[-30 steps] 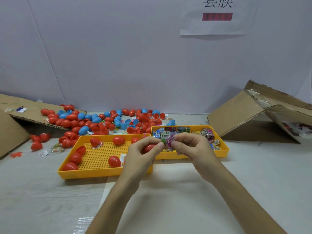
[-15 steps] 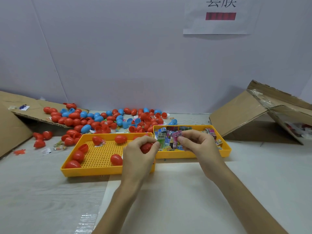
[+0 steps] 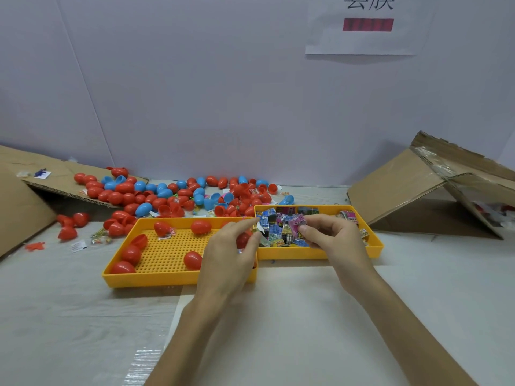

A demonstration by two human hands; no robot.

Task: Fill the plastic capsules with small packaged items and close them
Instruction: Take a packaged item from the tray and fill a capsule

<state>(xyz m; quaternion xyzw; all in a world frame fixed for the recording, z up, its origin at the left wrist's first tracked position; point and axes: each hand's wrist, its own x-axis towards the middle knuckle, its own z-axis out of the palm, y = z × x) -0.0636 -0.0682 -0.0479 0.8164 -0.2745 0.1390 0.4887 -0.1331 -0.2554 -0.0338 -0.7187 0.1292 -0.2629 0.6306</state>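
Several red capsules (image 3: 192, 259) lie in the left tray (image 3: 178, 280), near the middle of the tabletop. They look whole and closed, so I judge them finished, though what is inside cannot be seen. Far more work is left: a big pile (image 3: 167, 196) of red and blue capsules and loose halves sprawls along the far edge, and the right tray (image 3: 306, 253), touching the left one, is full of packets.

One capsule is in hand now. The left hand (image 3: 228, 254) curls its fingers round a red capsule (image 3: 242, 240) over the seam between the trays; most of it is hidden, so whether it is open or a single half cannot be told. The right hand (image 3: 331, 238) pinches a pink packet (image 3: 296, 222) tightly between thumb and fingertips, just above the other packets and near the capsule. Filling seems about to happen; closing is not yet done.
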